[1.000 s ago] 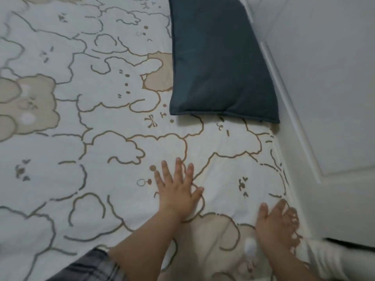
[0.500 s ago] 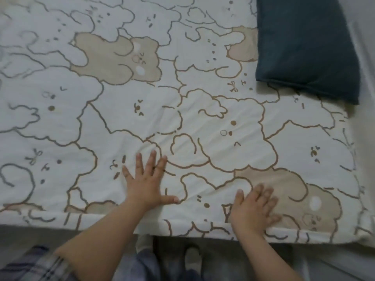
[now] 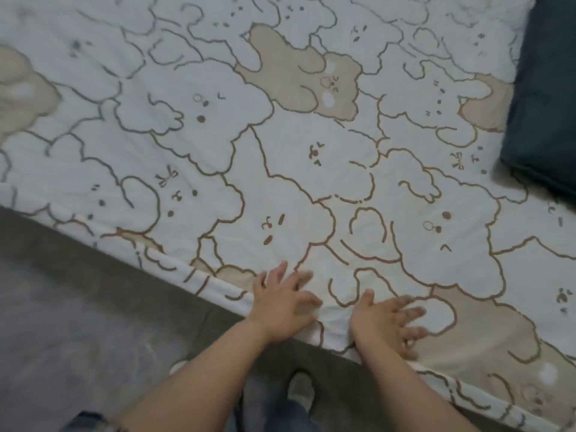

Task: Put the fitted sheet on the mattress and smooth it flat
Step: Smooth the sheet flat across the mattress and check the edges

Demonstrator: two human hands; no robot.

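A grey floor (image 3: 93, 322) runs along the near edge of the bed, and our feet show just below it. The sheet (image 3: 311, 169), white with tan animal outlines, already covers the mattress top and wraps over the near edge. A dark pillow (image 3: 548, 98) lies on it at the far right. Our left hand (image 3: 285, 304) and right hand (image 3: 388, 321) rest palm down just inside that edge, close together, fingers spread and straight, gripping nothing. We judge the cloth light, soft and limp, quick to bunch under a push; flat palms sweeping outward suit it. To pull it taut, we would pinch the wrapped edge below the hands.
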